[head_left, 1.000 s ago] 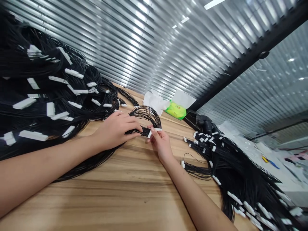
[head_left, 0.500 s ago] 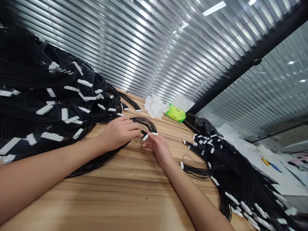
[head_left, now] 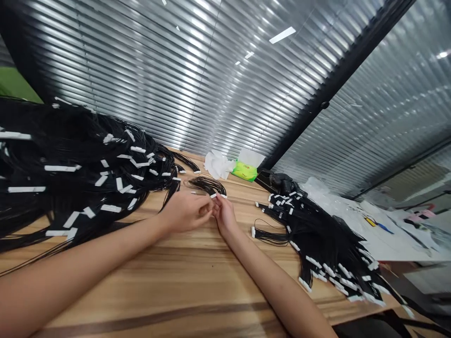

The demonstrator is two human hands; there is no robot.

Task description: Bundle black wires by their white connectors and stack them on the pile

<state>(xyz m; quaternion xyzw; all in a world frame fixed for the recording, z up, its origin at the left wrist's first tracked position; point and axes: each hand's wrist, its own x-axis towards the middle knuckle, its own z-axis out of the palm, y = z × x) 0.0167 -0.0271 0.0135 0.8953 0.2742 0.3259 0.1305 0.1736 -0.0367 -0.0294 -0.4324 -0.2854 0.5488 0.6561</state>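
Just in front of me on the wooden table, my right hand (head_left: 225, 213) pinches the white connector end of a bundle of thin black wires (head_left: 207, 182). The bundle curves away to the left behind the fingertips, with white connectors at its near end. My left hand (head_left: 186, 210) is right beside it, thumb and fingers curled together close to the right fingertips. What the left fingers hold, if anything, is hidden. A large heap of black wires (head_left: 88, 155) with white connectors lies to the left, partly behind my left forearm.
A second pile of black wire bundles (head_left: 317, 234) with white connectors covers the table's right side. White tissue (head_left: 218, 164) and a green tissue pack (head_left: 244, 171) lie at the back, before a corrugated metallic wall (head_left: 158, 80). A yellow-and-blue tool (head_left: 378, 224) lies on a white surface further right.
My left hand has shifted its grip by the connectors, its fingers now curled closer to the right hand. The right hand still pinches the connector end. The whole view has shifted.
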